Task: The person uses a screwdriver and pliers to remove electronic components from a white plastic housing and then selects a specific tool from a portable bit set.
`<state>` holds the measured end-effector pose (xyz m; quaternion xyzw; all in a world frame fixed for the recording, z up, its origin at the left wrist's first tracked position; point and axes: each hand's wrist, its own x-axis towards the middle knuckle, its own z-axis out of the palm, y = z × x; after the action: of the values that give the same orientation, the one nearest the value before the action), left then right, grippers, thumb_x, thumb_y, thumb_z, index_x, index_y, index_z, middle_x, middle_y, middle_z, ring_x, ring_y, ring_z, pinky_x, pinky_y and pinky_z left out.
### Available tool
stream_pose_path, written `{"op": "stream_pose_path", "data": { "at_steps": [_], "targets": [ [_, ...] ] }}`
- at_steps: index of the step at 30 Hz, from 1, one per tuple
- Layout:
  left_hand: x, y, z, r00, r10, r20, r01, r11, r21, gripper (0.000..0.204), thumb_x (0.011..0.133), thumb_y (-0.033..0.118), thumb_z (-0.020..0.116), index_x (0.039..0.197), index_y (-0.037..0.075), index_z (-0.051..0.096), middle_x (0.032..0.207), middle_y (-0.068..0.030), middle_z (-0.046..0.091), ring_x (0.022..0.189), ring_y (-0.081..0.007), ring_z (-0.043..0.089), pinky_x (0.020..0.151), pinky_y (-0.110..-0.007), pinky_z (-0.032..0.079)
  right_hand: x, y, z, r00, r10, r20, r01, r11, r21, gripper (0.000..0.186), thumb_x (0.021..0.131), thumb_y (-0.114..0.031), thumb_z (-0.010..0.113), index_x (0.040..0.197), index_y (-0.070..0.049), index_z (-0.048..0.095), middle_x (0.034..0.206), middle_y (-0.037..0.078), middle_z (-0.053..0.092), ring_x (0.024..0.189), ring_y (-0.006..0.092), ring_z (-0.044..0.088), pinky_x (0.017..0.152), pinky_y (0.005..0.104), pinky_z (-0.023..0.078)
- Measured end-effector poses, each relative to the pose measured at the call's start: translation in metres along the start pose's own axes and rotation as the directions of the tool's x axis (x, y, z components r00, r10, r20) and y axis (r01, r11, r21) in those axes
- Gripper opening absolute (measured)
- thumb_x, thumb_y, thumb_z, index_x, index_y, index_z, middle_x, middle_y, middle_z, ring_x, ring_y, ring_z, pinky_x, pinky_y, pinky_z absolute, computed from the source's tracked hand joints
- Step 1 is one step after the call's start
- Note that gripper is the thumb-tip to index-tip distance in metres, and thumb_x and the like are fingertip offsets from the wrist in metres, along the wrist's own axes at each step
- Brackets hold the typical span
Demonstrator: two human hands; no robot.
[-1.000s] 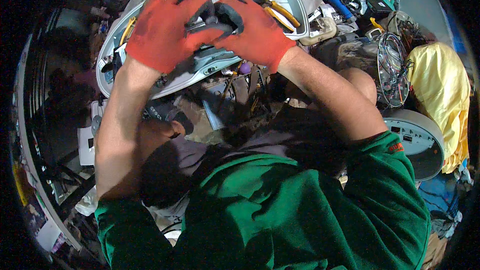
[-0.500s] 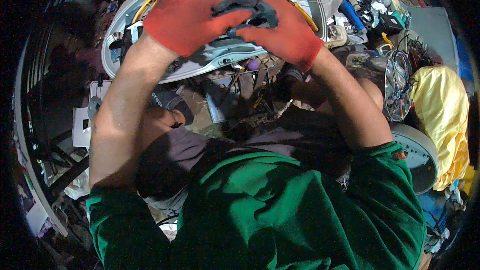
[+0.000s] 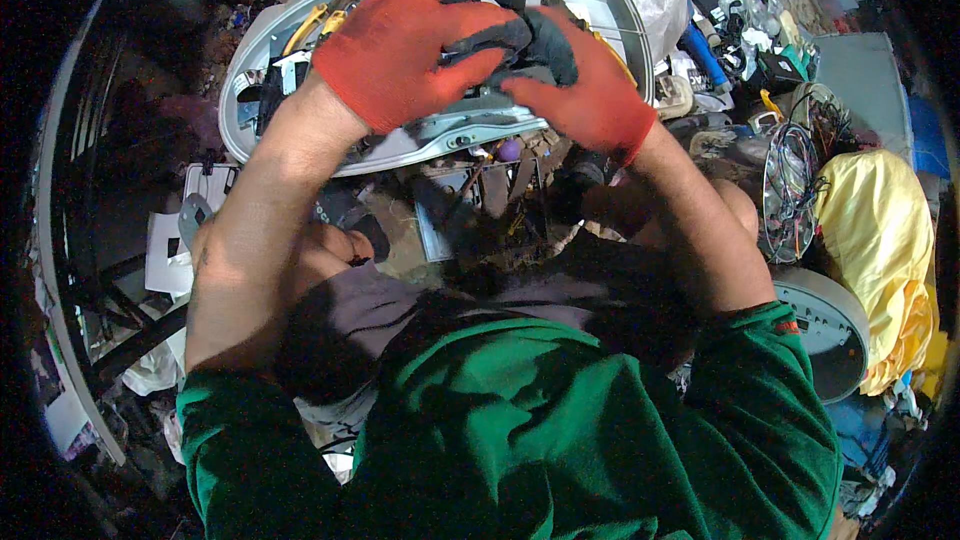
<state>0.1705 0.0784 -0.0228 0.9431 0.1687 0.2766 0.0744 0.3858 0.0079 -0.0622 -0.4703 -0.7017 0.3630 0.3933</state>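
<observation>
L hand, red fabric glove w/ black-coated fingers [image 3: 425,45]: fingers part-curled, tips near R hand's. R hand, matching red-and-black glove [image 3: 590,85]: half-closed, thumb opposite fingers. Dark area btwn tips; can't tell if it's a held pc or just glove coating, so grip unclear on both. Both sit above pale grey, rounded plastic tray [image 3: 645,45], in front of the person; yellow-handled tool [image 3: 303,30] in it, L side. Small purple ball [image 3: 509,150] just outside near rim. Handling, my judgement: keep wrists steady, oppose thumbs, stay over tray to catch loose bits, open fingers a bit for view.
</observation>
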Motion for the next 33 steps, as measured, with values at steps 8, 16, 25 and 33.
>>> {"op": "stream_pose_path", "data": {
  "at_steps": [8,16,25,33],
  "targets": [
    [0.002,0.012,-0.003,0.981,-0.177,0.076,0.186,0.974,-0.133,0.044,0.079,0.024,0.075,0.118,0.008,0.063,0.129,-0.0193,0.057,0.121,-0.0396,0.053,0.105,-0.045,0.042,0.008,-0.005,-0.005,1.0,-0.013,-0.007,0.013,0.998,-0.065,0.051,0.076,-0.017,0.069,0.124,-0.006,0.06,0.112,0.018,0.064,0.101,0.0361,0.064,0.091,0.0414,0.05],
    [-0.023,0.009,0.01,0.939,-0.341,-0.047,0.335,0.937,-0.099,0.052,0.078,0.017,0.068,0.124,0.0,0.054,0.136,-0.0241,0.047,0.128,-0.046,0.043,0.109,-0.05,0.035,0.006,-0.003,-0.004,0.962,-0.271,-0.005,0.262,0.935,-0.239,0.051,0.081,-0.019,0.069,0.13,-0.011,0.058,0.111,0.022,0.062,0.106,0.0392,0.061,0.093,0.0445,0.049],
    [-0.027,0.06,0.027,0.649,-0.613,0.451,0.574,0.783,0.239,0.036,0.091,0.037,0.057,0.113,0.01,0.063,0.088,-0.016,0.07,0.086,-0.0365,0.069,0.076,-0.049,0.054,0.002,0.014,-0.011,0.957,-0.284,-0.066,0.273,0.952,-0.135,0.054,0.082,-0.019,0.07,0.134,-0.013,0.057,0.106,0.021,0.061,0.093,0.0396,0.063,0.083,0.0454,0.052],
    [-0.012,0.055,0.073,0.379,-0.809,0.449,0.72,0.563,0.407,0.028,0.093,0.027,0.054,0.113,0.01,0.064,0.095,-0.016,0.072,0.087,-0.0354,0.07,0.076,-0.049,0.055,0.0,0.002,-0.009,0.982,-0.19,0.005,0.182,0.934,-0.307,0.053,0.082,-0.013,0.062,0.135,-0.017,0.057,0.12,0.023,0.061,0.109,0.0426,0.06,0.096,0.046,0.05]
  ]
}}
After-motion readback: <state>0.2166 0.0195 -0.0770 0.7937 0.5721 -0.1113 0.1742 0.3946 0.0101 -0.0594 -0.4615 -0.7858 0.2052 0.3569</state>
